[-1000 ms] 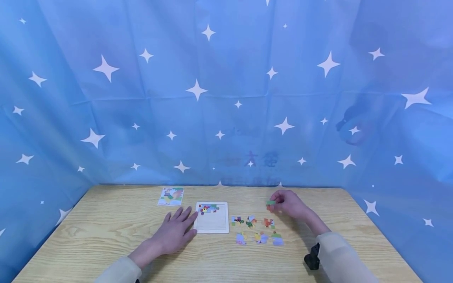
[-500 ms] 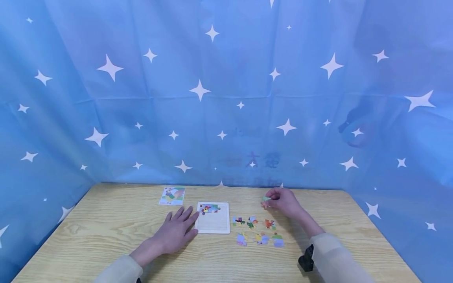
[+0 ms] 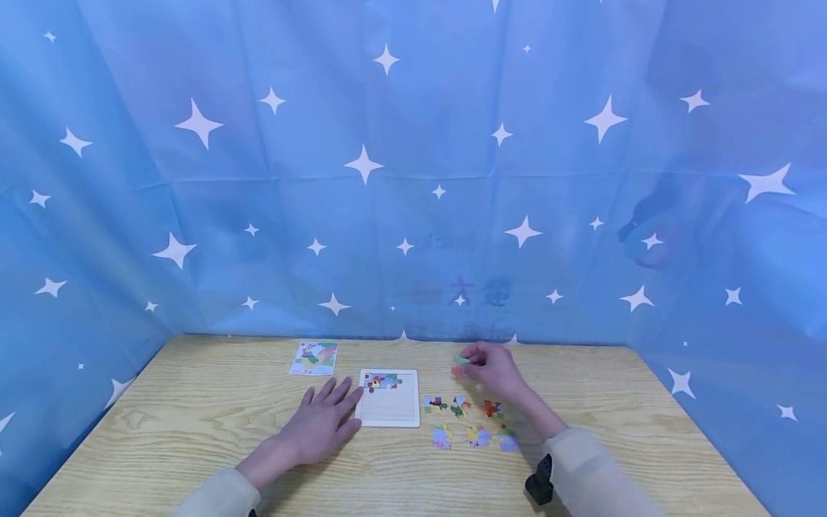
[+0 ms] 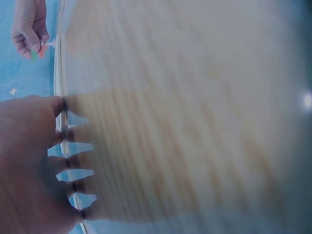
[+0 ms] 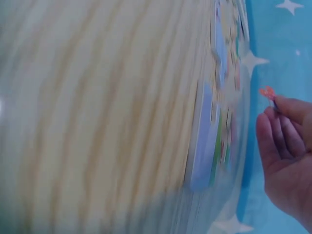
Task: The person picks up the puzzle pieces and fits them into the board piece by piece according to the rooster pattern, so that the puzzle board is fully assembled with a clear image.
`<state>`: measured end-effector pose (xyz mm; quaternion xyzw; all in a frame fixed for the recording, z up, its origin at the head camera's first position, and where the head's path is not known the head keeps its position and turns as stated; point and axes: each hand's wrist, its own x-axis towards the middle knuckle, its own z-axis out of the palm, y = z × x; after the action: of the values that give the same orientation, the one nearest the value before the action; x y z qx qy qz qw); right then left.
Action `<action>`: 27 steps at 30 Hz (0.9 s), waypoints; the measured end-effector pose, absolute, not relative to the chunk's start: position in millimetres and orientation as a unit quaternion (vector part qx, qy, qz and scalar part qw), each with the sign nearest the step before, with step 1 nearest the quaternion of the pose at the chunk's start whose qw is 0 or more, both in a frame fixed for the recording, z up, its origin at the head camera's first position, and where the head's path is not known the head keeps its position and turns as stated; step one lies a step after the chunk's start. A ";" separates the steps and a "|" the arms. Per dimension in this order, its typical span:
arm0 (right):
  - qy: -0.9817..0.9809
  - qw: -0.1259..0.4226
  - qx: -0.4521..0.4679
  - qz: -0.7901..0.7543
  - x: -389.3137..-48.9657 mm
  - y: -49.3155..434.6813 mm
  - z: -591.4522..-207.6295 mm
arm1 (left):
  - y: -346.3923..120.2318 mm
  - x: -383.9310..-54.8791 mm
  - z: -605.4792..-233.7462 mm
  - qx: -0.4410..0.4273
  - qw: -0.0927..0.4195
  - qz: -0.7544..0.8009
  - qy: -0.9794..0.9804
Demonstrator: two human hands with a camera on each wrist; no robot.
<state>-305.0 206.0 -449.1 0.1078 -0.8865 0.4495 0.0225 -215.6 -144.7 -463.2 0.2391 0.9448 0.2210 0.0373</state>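
Note:
My right hand (image 3: pixel 494 370) pinches a green and orange jigsaw puzzle piece (image 3: pixel 458 369) between thumb and fingers, above the far part of the table. In the right wrist view the orange end of that piece (image 5: pixel 267 92) sticks out past the fingertips. My left hand (image 3: pixel 321 424) lies spread on the table, its fingertips at the left edge of a white puzzle tray (image 3: pixel 388 424). Joined pieces (image 3: pixel 382 381) fill the tray's upper left part. Several loose puzzle pieces (image 3: pixel 478 434) lie in two rows right of the tray, below my right hand.
A square picture card (image 3: pixel 314 358) with a colourful animal lies at the back left of the wooden table (image 3: pixel 161 431). Behind the table hangs a blue curtain (image 3: pixel 413 179) with white stars. A small black device (image 3: pixel 540 480) sits at my right wrist.
My right hand has moved left with the puzzle piece, from behind the loose pieces' right end toward the tray. The left hand stays in place on the table.

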 end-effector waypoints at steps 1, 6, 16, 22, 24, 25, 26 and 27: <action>-0.885 0.022 0.110 0.452 -304.4 202.8 -449.4 | -144.8 -216.1 -464.2 0.240 0.037 0.221 0.945; -0.878 0.028 0.128 0.461 -300.5 187.0 -449.7 | -145.5 -217.3 -467.4 0.243 0.030 0.221 0.944; -0.859 -0.002 0.158 0.487 -298.0 163.0 -450.2 | -145.8 -216.4 -467.0 0.247 0.026 0.225 0.942; -0.851 -0.008 0.167 0.497 -298.2 151.0 -451.7 | -145.0 -216.0 -467.0 0.242 0.027 0.224 0.944; -0.849 -0.013 0.165 0.502 -298.1 146.6 -451.9 | -145.0 -215.8 -466.3 0.242 0.027 0.225 0.943; -0.848 -0.017 0.164 0.504 -297.9 144.4 -451.9 | -145.0 -215.7 -465.9 0.242 0.028 0.227 0.943; -0.847 -0.020 0.162 0.506 -297.7 142.2 -451.9 | -145.0 -215.5 -465.1 0.242 0.028 0.229 0.942; -0.846 -0.024 0.162 0.507 -297.6 140.3 -452.2 | -145.2 -215.6 -465.0 0.244 0.029 0.230 0.942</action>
<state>-297.6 140.3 -452.2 0.1623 -0.8462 0.5070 -0.0236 -215.6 -145.2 -465.0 0.2438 0.9418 0.2298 0.0286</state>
